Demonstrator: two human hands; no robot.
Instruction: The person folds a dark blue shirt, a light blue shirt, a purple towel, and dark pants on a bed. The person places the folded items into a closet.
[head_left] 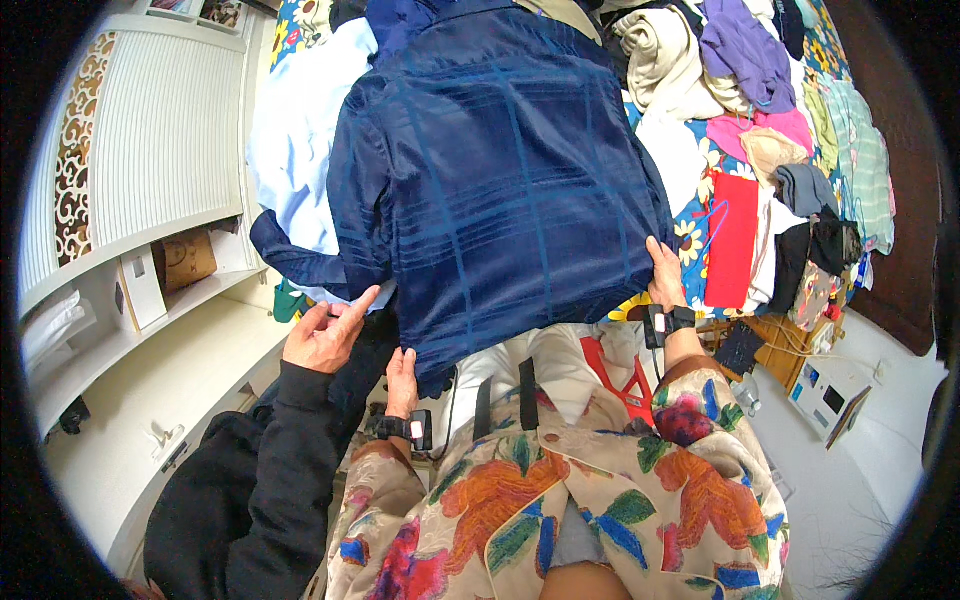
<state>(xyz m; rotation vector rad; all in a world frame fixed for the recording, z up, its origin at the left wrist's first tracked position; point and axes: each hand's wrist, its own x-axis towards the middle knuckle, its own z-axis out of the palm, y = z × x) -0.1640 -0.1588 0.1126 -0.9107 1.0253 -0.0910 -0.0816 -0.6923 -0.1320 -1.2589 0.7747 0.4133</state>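
Observation:
A navy shirt with lighter blue checks lies spread over the bed in front of me, its hem toward me. My left hand pinches the shirt's near left corner. At the near right corner, my right hand grips the hem's edge, thumb on top. Both my wrists carry dark straps with small devices. One navy sleeve stretches out to the left, on top of a light blue garment. Just left of my left hand, a co-worker's hand in a black sleeve points a finger at the shirt.
The bed has a sunflower-patterned sheet. On its right lie a red folded cloth, a purple garment, cream trousers and several other clothes. A white cabinet with shelves stands left. A white box sits at lower right.

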